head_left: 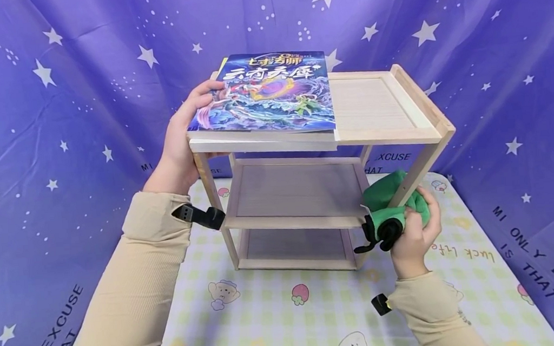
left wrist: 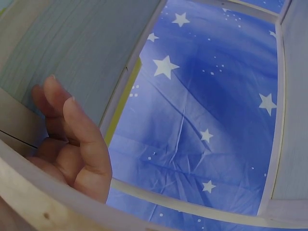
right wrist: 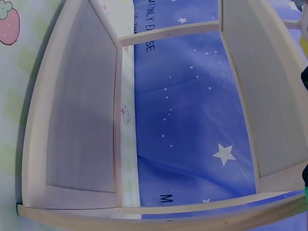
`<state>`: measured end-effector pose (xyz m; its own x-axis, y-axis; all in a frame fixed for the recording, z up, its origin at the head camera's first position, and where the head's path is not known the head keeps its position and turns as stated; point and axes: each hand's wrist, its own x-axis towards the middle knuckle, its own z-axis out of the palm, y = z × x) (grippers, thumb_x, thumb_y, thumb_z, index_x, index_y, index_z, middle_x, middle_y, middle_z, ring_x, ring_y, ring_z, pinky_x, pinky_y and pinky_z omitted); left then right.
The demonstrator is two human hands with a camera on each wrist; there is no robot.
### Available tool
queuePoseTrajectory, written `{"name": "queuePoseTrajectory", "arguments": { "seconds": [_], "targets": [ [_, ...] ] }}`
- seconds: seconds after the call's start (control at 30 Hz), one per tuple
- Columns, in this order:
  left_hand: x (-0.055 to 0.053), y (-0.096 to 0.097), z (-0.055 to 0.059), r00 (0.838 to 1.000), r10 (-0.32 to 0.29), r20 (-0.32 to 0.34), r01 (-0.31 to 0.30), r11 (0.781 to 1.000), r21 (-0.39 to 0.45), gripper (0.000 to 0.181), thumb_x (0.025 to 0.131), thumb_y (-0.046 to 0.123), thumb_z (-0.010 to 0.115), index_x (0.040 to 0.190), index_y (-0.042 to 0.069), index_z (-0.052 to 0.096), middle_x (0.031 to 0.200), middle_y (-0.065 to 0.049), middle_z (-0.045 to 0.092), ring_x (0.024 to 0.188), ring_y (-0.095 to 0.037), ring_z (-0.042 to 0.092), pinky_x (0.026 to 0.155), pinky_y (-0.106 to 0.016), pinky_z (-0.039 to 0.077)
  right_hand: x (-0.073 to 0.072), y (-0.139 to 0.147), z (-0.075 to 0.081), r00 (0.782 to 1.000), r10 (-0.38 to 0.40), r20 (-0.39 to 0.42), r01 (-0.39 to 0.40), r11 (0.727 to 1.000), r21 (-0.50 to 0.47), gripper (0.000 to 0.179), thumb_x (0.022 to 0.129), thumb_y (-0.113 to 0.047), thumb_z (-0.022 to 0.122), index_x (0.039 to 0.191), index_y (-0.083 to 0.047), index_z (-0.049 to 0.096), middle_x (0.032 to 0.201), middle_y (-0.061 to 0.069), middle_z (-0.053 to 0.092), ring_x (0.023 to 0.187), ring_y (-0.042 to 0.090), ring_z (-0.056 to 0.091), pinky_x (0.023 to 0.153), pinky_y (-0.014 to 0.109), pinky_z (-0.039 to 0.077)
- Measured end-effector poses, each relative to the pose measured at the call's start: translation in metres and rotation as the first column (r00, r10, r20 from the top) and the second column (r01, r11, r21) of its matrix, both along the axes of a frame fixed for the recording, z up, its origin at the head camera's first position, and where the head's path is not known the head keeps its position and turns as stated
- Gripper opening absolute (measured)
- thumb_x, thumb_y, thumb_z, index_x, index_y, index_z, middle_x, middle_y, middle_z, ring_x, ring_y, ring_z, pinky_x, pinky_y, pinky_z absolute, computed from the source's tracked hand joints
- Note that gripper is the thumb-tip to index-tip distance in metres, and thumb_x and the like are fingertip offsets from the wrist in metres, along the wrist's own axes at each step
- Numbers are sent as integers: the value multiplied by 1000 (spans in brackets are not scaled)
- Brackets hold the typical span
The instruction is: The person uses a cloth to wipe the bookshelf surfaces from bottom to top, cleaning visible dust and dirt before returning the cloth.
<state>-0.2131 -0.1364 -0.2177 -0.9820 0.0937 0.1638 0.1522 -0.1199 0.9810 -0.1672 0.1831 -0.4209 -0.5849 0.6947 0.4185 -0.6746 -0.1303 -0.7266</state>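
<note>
A small three-tier wooden shelf [head_left: 295, 223] stands on the table. On the left of its top board lies a blue illustrated book [head_left: 271, 94], its pale page edge facing front. My left hand [head_left: 180, 126] grips that left end, with a thumb and finger over the book's edge. In the left wrist view its other fingers [left wrist: 84, 130] curl beneath the top board [left wrist: 82, 57]. My right hand [head_left: 420, 232] holds a soft green cloth item with black parts [head_left: 392, 215] around the front right post [head_left: 420, 167]. The exact kind of that item is unclear.
A checked tablecloth [head_left: 250, 327] with printed cartoons covers the table. Purple curtains with white stars [head_left: 103, 72] hang behind and on both sides. The right half of the top board [head_left: 374, 100] is bare wood. The middle tier [head_left: 298, 190] also shows bare wood.
</note>
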Motion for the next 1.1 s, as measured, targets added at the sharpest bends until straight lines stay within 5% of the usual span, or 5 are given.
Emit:
{"name": "queuePoseTrajectory", "arguments": {
  "seconds": [0.4,1.1],
  "targets": [
    [-1,0,-2,1000,9,8,-9,1000,-9,35,98,35,41,129,33,56,149,-1,42,103,-21,58,75,-35,43,5,-4,-14,997,-73,19,70,992,104,49,83,7,37,125,-1,61,105,10,62,68,6,53,60,16,44],
    [0,-1,-1,1000,-5,-1,5,1000,2,36,99,34,41,131,32,56,150,0,41,106,-22,57,79,-36,42,15,-20,-31,982,-184,50,170,964,206,46,89,5,45,134,1,50,116,4,63,86,7,58,68,14,49]
  ]
}}
